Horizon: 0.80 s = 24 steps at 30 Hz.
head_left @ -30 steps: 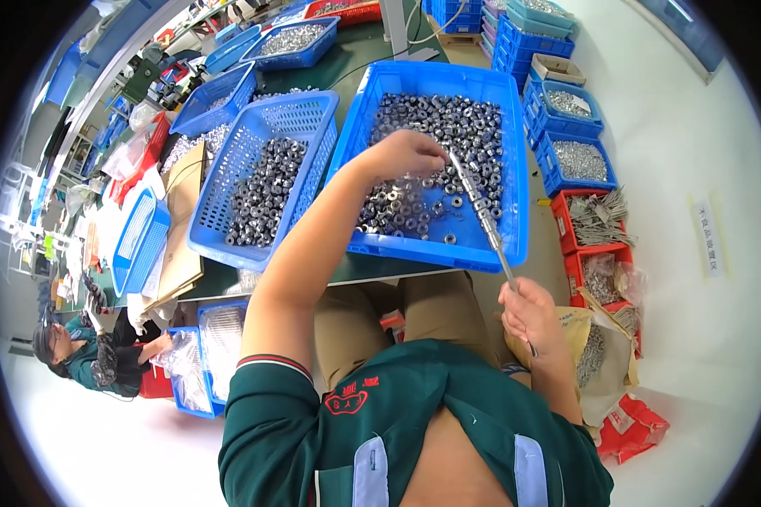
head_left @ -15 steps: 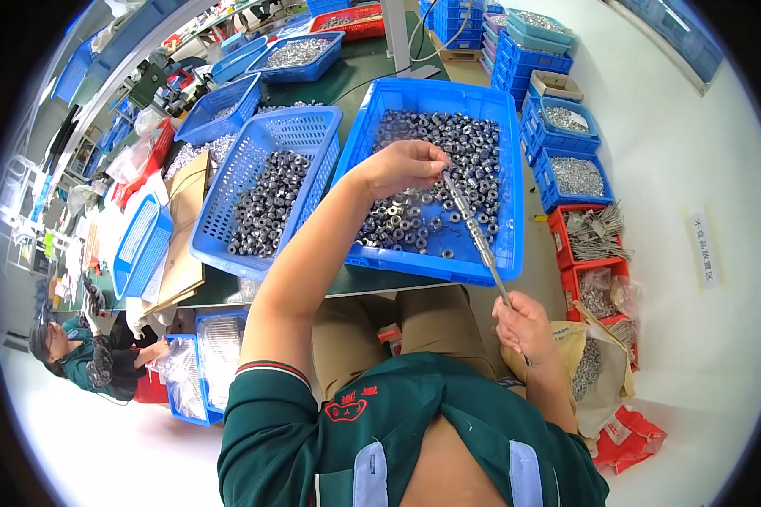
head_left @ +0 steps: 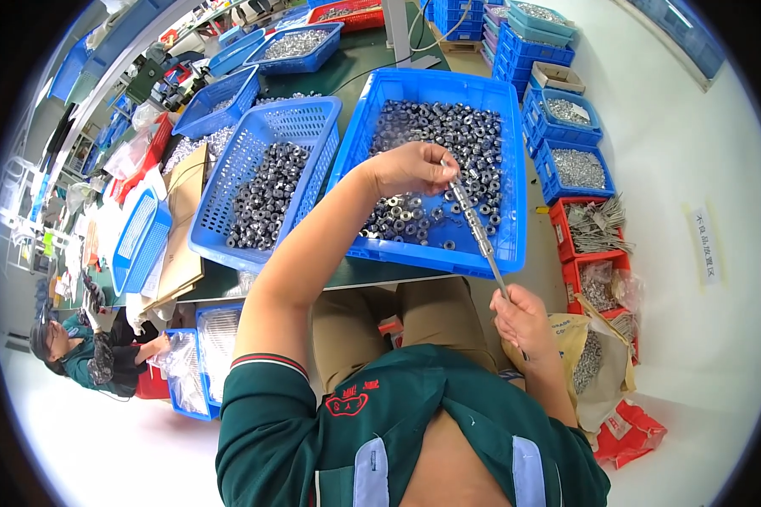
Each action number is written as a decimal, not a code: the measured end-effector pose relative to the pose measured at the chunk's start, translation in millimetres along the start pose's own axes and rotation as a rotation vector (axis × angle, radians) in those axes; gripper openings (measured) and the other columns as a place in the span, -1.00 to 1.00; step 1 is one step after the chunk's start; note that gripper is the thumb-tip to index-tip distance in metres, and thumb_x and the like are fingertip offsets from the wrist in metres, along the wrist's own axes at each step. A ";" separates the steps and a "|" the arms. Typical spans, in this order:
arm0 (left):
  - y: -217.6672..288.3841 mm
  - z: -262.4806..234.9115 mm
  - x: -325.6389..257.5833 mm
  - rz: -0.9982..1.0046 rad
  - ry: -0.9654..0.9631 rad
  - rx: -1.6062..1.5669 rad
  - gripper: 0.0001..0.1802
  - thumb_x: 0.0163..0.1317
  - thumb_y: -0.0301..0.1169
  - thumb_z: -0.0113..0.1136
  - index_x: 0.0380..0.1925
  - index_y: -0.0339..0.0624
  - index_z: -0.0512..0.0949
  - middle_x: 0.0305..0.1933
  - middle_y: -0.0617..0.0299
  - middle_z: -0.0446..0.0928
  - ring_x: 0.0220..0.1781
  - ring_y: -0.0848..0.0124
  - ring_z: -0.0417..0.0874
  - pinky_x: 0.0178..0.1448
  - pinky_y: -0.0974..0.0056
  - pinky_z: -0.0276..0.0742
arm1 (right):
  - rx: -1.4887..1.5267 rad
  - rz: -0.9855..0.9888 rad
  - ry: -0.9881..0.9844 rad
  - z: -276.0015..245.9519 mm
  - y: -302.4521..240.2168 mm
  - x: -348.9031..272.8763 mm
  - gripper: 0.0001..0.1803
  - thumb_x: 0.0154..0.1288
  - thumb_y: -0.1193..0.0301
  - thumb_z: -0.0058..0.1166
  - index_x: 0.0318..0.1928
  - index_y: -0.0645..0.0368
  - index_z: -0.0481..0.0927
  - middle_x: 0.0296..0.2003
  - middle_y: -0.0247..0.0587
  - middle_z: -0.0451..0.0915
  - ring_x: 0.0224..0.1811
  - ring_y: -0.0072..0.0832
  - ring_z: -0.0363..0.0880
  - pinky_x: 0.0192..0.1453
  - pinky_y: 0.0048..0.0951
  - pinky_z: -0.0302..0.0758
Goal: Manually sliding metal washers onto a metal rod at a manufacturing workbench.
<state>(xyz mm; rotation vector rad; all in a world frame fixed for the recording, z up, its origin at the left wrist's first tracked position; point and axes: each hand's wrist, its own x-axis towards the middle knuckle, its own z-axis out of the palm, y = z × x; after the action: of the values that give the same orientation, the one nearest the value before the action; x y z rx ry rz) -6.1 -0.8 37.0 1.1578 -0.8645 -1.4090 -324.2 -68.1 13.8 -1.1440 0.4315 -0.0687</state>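
— What have you got in your hands?

— My right hand (head_left: 522, 319), lower right of centre, is closed round the near end of a thin metal rod (head_left: 475, 230). The rod slants up and to the left over the near rim of the solid blue plastic tray (head_left: 509, 179) in the upper middle of the frame. Several small dark metal rings are threaded on its upper part.

— And the left one?

— My left hand (head_left: 410, 168) is at the centre, above the tray, fingers pinched together at the far tip of the rod. I cannot tell whether a ring sits between the fingertips; they hide it.

— Where are the loose rings?

— Heaped in that tray, a pile of dark grey metal rings (head_left: 448, 139) covering most of its floor, thinner toward the near edge. My left forearm crosses the tray's lower left corner.

— What's next to it?

— Just left of it, touching its side, a blue perforated plastic basket (head_left: 228, 198) with more dark rings in its middle. Further up are shallower blue trays with silvery parts (head_left: 300, 42).

— And on the right?

— Small blue bins with shiny metal bits (head_left: 577, 165) stacked along the right edge, then red bins (head_left: 596, 228) below them. By my right elbow a tan sack (head_left: 588, 359) stands open on the floor.

— Anyone else around?

— A person in a green top (head_left: 80, 355) sits at the lower left of the frame, well apart from me.
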 end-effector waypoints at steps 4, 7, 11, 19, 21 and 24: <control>6.5 -0.6 -5.1 0.127 0.295 0.085 -0.60 0.29 -0.06 0.02 -0.20 -0.20 0.51 -0.47 0.38 0.46 -0.44 0.56 0.45 -0.30 0.44 0.37 | 0.029 -0.012 -0.009 2.8 2.0 5.2 -0.86 0.34 0.42 -0.09 -0.36 0.22 0.40 -0.72 -0.53 0.24 -0.81 -0.81 0.10 -0.75 -0.74 0.05; 2.2 -15.9 -15.4 0.370 0.764 0.509 -0.74 0.22 -0.28 0.16 -0.24 -0.26 0.56 -0.36 0.31 0.53 -0.35 0.55 0.50 -0.27 0.44 0.42 | 0.022 0.003 -0.018 15.5 -1.2 12.0 -0.86 0.33 0.41 -0.07 -0.36 0.20 0.40 -0.73 -0.53 0.23 -0.81 -0.81 0.09 -0.75 -0.73 0.04; 37.9 42.6 -63.6 0.822 0.673 1.337 -0.66 -0.17 -0.61 0.16 -0.29 -0.10 0.60 -0.19 0.13 0.54 -0.04 0.14 0.50 0.06 0.15 0.42 | -0.084 0.032 0.015 34.5 -21.5 20.7 -0.85 0.31 0.38 -0.04 -0.36 0.19 0.39 -0.74 -0.52 0.21 -0.82 -0.78 0.08 -0.77 -0.71 0.02; 24.0 64.6 -155.7 0.672 0.640 1.804 -0.88 -0.17 -0.39 0.15 -0.54 -0.06 0.57 -0.17 0.23 0.51 0.07 0.26 0.41 0.15 0.09 0.24 | -0.014 0.144 -0.339 137.3 -63.1 78.0 -0.82 0.32 0.35 -0.07 -0.38 0.18 0.36 -0.76 -0.54 0.14 -0.83 -0.78 0.05 -0.76 -0.69 -0.01; 23.4 41.0 -181.7 0.479 0.730 1.887 -0.86 -0.13 -0.40 0.17 -0.47 -0.03 0.52 -0.13 0.26 0.49 0.15 0.27 0.37 0.19 0.07 0.21 | 0.054 0.196 -0.486 162.4 -59.0 95.6 -0.84 0.32 0.36 -0.08 -0.36 0.17 0.36 -0.77 -0.55 0.15 -0.84 -0.77 0.03 -0.75 -0.69 -0.01; 7.9 5.5 -212.4 0.215 0.756 1.845 -0.86 -0.01 -0.35 0.18 -0.38 0.05 0.51 -0.09 0.33 0.48 0.08 0.31 0.39 0.15 0.06 0.22 | 0.204 0.344 -0.576 194.0 -42.8 127.3 -0.86 0.33 0.39 -0.10 -0.35 0.17 0.36 -0.76 -0.55 0.15 -0.83 -0.76 0.05 -0.73 -0.65 -0.01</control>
<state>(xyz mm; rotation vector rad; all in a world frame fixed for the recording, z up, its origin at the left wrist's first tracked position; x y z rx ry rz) -17.4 205.8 85.7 2.4828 -1.5794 0.4957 -129.6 47.3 80.4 -0.8268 0.0966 0.4970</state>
